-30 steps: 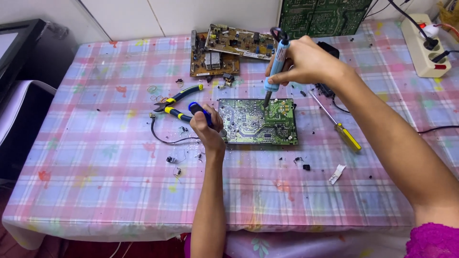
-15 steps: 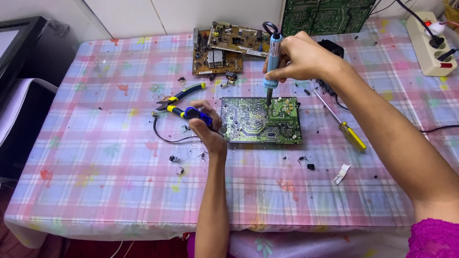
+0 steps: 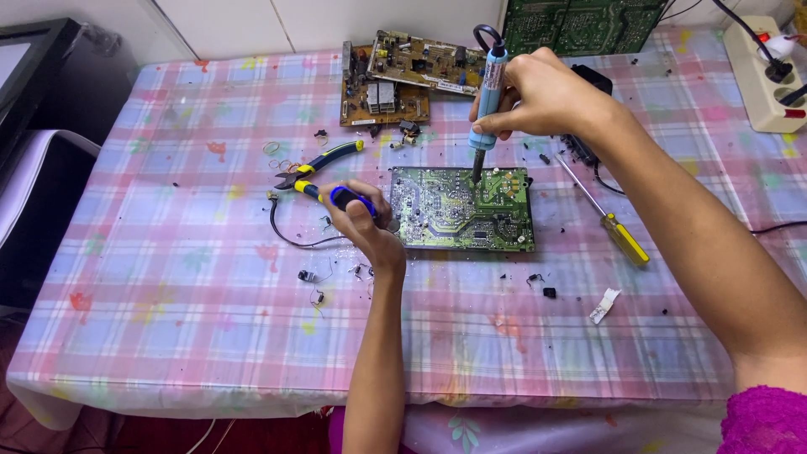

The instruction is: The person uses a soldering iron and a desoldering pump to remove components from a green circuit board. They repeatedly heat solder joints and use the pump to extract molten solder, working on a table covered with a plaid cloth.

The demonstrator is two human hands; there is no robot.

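A green circuit board (image 3: 462,210) lies solder side up on the checked tablecloth (image 3: 168,294). My right hand (image 3: 546,97) grips a light blue soldering iron (image 3: 486,101) upright, its tip touching the board's upper middle. My left hand (image 3: 361,220) rests at the board's left edge and holds a tool with a blue and yellow handle (image 3: 336,197). Its working end is hidden by my fingers.
Yellow-handled cutters (image 3: 324,160) lie left of the board, a yellow-handled screwdriver (image 3: 609,220) to its right. Brown circuit boards (image 3: 395,76) and a green board (image 3: 580,21) sit at the back. A white power strip (image 3: 761,80) is far right. Small parts and a black wire (image 3: 290,235) are scattered.
The soldering iron's tip has shifted slightly on the board. My left hand has stayed at the board's left edge.
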